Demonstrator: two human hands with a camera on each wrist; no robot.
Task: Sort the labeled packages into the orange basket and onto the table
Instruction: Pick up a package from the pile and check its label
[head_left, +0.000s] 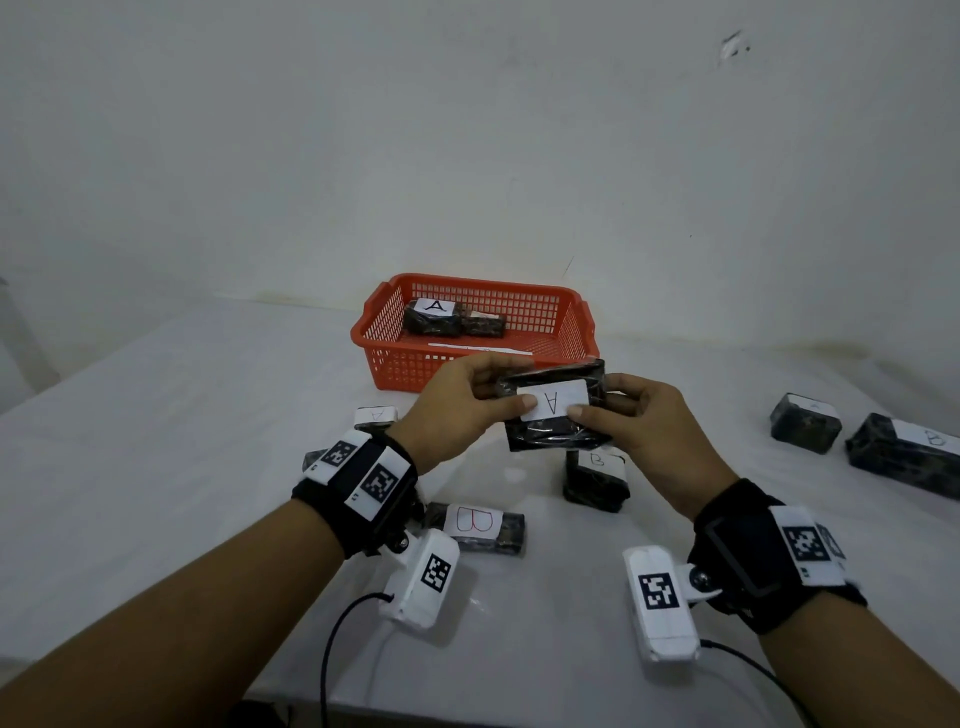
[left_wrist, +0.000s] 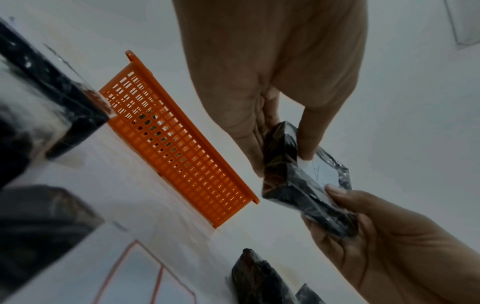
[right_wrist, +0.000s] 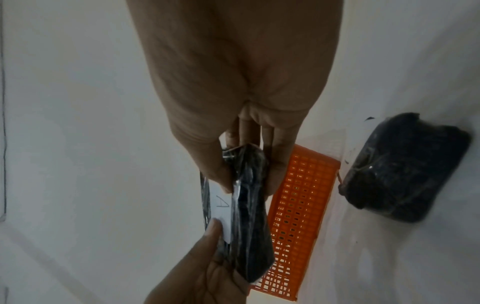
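Observation:
Both hands hold one black wrapped package (head_left: 556, 410) with a white label marked A, lifted above the table in front of the orange basket (head_left: 395, 364). My left hand (head_left: 467, 400) pinches its left end, thumb on the label. My right hand (head_left: 634, 415) pinches its right end, thumb on the label too. In the left wrist view the package (left_wrist: 298, 189) hangs between my left hand (left_wrist: 272, 123) and my right hand (left_wrist: 389, 236). The right wrist view shows the package (right_wrist: 249, 216) edge-on beside the basket (right_wrist: 298, 216). Two black packages (head_left: 441, 317) lie in the basket, one labelled A.
On the white table (head_left: 182, 441) lie more packages: a B package (head_left: 475, 525) near my left wrist, another B (head_left: 595, 480) under my right hand, an A (head_left: 375, 415) left of the basket, and two (head_left: 805, 428) at the right edge. Cables trail from the wrist cameras.

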